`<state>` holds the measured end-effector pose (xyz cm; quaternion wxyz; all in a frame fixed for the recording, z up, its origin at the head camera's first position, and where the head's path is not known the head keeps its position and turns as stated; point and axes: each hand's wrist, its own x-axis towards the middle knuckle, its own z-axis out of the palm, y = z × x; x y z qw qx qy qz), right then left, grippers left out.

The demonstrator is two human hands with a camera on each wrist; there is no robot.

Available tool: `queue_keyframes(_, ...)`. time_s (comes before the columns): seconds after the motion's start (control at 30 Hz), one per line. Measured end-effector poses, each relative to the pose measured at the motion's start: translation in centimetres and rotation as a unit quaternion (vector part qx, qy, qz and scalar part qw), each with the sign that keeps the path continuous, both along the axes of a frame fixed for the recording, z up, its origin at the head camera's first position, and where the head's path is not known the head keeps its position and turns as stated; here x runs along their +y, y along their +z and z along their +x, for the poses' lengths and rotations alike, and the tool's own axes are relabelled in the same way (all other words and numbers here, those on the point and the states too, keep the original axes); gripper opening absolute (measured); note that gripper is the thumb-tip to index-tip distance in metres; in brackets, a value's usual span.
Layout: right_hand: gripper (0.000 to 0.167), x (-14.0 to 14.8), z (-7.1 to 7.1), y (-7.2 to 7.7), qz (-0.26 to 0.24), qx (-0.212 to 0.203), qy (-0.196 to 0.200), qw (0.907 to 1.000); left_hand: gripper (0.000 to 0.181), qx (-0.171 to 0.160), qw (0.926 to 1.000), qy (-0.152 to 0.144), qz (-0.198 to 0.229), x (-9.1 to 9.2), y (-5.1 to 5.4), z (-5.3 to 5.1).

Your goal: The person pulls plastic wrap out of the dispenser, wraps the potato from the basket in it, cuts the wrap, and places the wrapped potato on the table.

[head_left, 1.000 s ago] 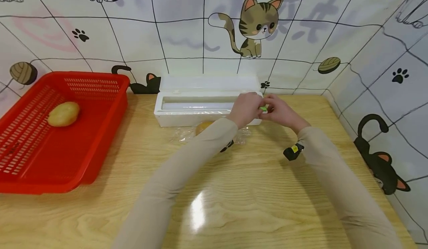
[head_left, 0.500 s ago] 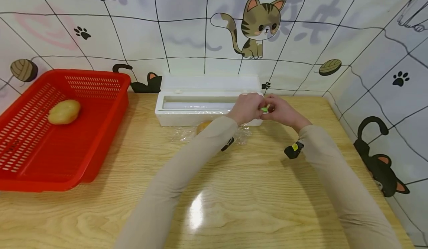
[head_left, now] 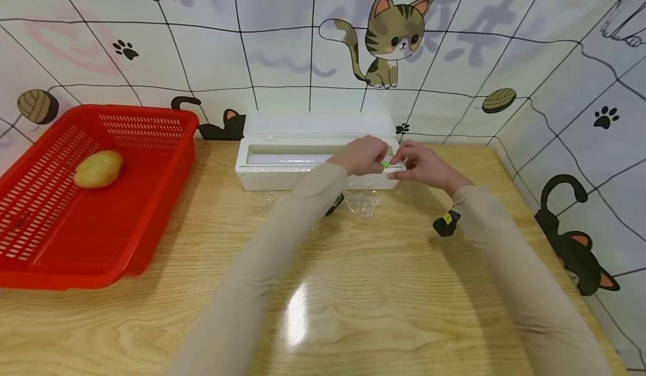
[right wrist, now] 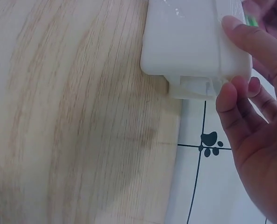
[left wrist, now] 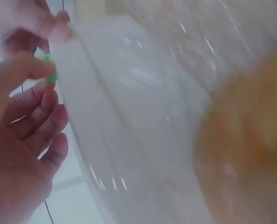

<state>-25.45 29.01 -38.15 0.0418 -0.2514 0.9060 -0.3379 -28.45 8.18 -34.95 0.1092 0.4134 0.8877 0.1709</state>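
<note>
Both hands are engaged at the right part of a white box (head_left: pixel 267 182), which sits on the far side of the wood-grain surface (head_left: pixel 378 286) with its lid (head_left: pixel 318 124) raised at the back. The left hand (head_left: pixel 359 157) pinches a small green piece (left wrist: pixel 51 72) between thumb and forefinger at the box's upper edge; its remaining fingers are bent. The right hand (head_left: pixel 423 166) grips the box's right end, thumb on the upper edge and fingertips at the end corner. The two hands are near each other, with a narrow gap between them.

A pale roll (head_left: pixel 282 160) lies lengthwise inside the box. Clear film (head_left: pixel 363 203) covers part of the near face and lies crumpled on the surface in front. The left wrist view shows a rounded orange-brown item (left wrist: pixel 250 135) on the near side of the box; it is blurred, and its identity cannot be told.

At left stands a red basket (head_left: pixel 143 227) with perforated walls, holding one yellow potato (head_left: pixel 98 169). A white wall covering (head_left: pixel 282 56), printed with lines, cats and paw marks, runs along the far and right sides.
</note>
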Motion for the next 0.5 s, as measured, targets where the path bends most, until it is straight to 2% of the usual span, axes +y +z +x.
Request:
queue_keyframes(0.17,0.017,-0.3,0.1,0.3,0.024,-0.018,-0.020,0.9994,0.012,-0.020,0.9996,-0.021,0.004,-5.0,0.3,-0.3)
queue_keyframes(0.3,0.018,-0.2,0.0,0.3,0.026,-0.018,-0.018,0.9993,0.014,-0.022,0.9991,-0.033,0.015,-10.2,0.5,-0.6)
queue_keyframes(0.4,0.017,-0.3,-0.1,0.3,0.024,-0.011,-0.017,0.9995,0.012,-0.015,0.9995,-0.028,0.007,-14.5,0.8,-0.7)
queue_keyframes(0.5,0.018,-0.3,0.0,0.3,0.025,-0.012,-0.019,0.9994,0.010,-0.009,0.9997,-0.004,-0.022,-18.6,1.3,-0.5)
